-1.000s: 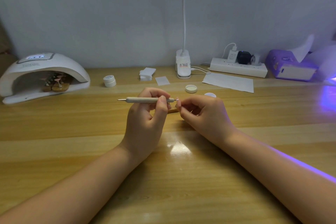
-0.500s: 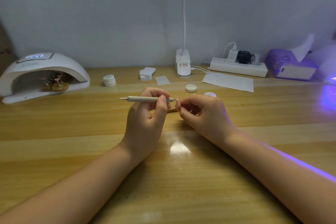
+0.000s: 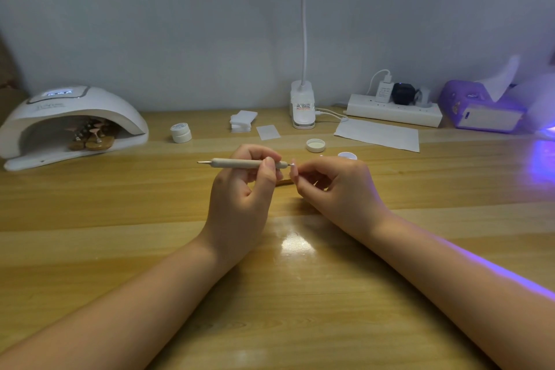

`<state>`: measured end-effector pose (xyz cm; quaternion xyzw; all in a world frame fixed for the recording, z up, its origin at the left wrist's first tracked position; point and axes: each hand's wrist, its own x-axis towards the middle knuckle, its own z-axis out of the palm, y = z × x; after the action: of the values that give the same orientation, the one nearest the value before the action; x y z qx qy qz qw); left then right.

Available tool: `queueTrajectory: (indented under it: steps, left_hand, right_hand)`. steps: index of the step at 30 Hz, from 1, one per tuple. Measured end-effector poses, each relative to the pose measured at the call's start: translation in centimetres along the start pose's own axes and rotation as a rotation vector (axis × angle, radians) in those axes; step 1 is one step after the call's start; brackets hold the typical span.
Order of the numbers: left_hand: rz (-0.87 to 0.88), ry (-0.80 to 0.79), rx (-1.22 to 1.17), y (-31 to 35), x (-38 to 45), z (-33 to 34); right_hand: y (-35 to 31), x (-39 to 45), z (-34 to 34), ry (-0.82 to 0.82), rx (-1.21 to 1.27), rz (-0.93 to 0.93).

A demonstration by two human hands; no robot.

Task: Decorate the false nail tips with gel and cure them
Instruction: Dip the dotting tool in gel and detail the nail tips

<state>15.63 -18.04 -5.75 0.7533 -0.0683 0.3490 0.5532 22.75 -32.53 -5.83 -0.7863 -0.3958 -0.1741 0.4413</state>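
The left hand (image 3: pixel 240 189) pinches a thin dotting pen (image 3: pixel 243 163) and holds it flat, with its small tip touching a nail tip (image 3: pixel 293 167). The right hand (image 3: pixel 336 189) pinches that nail tip between curled fingers, over the middle of the table (image 3: pixel 120 249). The nail tip is tiny, so it could slip or turn, and the gel dot would smear. If the pen pushes too hard, the dot could get too big. More nail tips (image 3: pixel 91 135) sit inside the curing lamp (image 3: pixel 72 123) by the table's back left corner.
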Motion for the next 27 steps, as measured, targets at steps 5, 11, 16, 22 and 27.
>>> queueTrajectory:
  steps: [5,11,16,22,27]
  left_hand:
    - [0.007,-0.001,0.004,-0.04,0.01,0.05]
    - [0.001,-0.004,0.013,-0.11,0.05,-0.04]
    - [0.001,-0.006,0.017,-0.11,0.01,-0.04]
    - [0.006,0.016,0.030,0.02,-0.01,-0.01]
    - [0.036,0.070,0.013,0.15,-0.02,-0.04]
  right_hand:
    - [-0.02,0.00,-0.05,-0.010,-0.004,0.001]
    - [-0.01,-0.01,-0.11,-0.010,-0.007,-0.004]
    - [0.10,-0.02,-0.10,0.001,-0.011,-0.013]
    - [0.39,0.01,0.10,0.013,-0.013,-0.025]
    - [0.51,0.02,0.18,0.013,-0.019,-0.033]
